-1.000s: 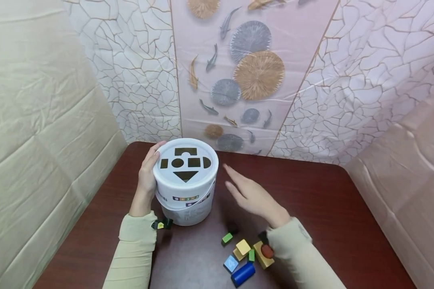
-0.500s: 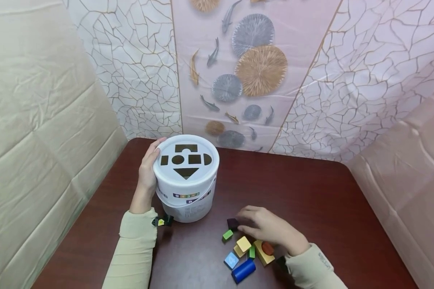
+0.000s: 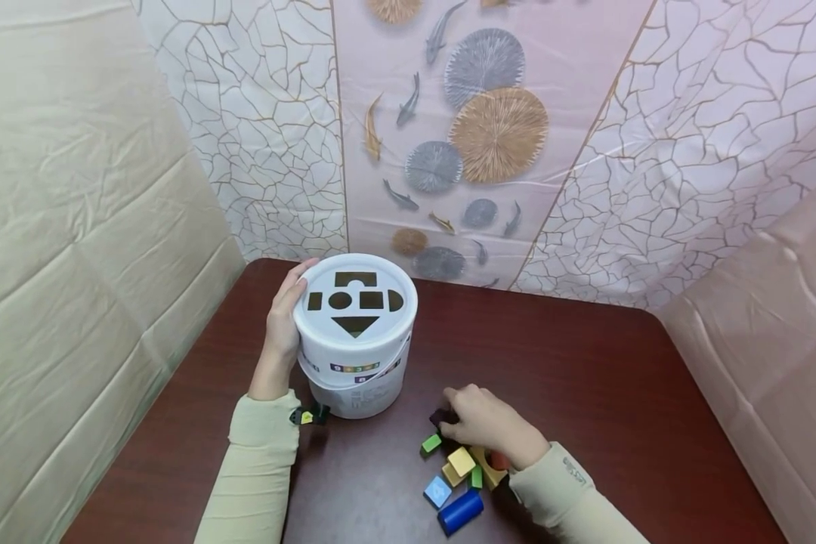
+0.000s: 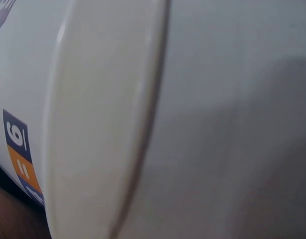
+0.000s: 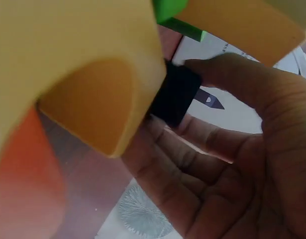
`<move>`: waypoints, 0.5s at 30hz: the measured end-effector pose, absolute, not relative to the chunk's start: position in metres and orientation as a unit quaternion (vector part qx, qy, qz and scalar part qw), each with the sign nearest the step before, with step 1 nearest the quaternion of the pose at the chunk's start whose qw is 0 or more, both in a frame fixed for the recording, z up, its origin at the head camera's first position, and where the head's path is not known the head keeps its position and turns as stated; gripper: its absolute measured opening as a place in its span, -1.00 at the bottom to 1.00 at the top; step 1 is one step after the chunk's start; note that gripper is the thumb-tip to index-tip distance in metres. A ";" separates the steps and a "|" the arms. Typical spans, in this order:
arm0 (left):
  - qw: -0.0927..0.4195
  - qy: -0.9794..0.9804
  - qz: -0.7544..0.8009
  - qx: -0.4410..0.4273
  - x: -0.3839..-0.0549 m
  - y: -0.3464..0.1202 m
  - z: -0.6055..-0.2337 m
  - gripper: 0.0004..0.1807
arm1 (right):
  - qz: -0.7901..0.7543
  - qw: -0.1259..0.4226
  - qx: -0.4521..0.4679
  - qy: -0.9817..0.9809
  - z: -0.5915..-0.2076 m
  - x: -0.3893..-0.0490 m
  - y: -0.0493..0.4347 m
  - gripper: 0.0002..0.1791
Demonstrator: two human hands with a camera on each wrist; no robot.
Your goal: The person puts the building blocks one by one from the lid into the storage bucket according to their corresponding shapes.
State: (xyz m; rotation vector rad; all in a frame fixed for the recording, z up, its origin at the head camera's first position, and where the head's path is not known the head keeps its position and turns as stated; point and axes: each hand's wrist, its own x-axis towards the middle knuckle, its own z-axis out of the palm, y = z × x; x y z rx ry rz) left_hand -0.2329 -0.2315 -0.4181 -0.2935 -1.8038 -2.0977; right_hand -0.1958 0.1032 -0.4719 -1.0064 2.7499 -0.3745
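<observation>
A white lidded bucket (image 3: pixel 357 378) with cut-out shapes in its lid stands upright on the table. My left hand (image 3: pixel 284 329) holds its left side near the rim; the left wrist view is mostly filled by the bucket wall (image 4: pixel 103 99). In front and to the right, my right hand (image 3: pixel 486 419) pinches a small dark block (image 5: pixel 177 94) between thumb and fingers, low at the table. Close by lie green blocks (image 3: pixel 431 444), yellow blocks (image 3: pixel 460 461), a light blue numbered block (image 3: pixel 438 492), a blue cylinder (image 3: pixel 461 512) and a red piece (image 3: pixel 499 460), partly hidden.
The dark brown table (image 3: pixel 551 340) meets patterned wall cloth (image 3: pixel 272 136) at the back, with beige padded cloth (image 3: pixel 95 264) at the sides. A wire handle (image 3: pixel 387 368) hangs across the bucket's front.
From beside the bucket, my right hand has come down toward the blocks and its fingers have closed on the dark block. My left hand stays on the bucket.
</observation>
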 end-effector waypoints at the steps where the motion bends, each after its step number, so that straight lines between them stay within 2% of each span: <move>1: 0.178 -0.639 -0.741 -0.102 -0.233 -0.231 -0.418 -0.48 | -0.123 0.098 -0.338 0.928 -0.472 -0.196 0.103 -0.79; 15: 0.181 -0.644 -0.737 -0.095 -0.232 -0.230 -0.417 -0.48 | -0.082 0.093 -0.379 0.917 -0.475 -0.196 0.110 -0.72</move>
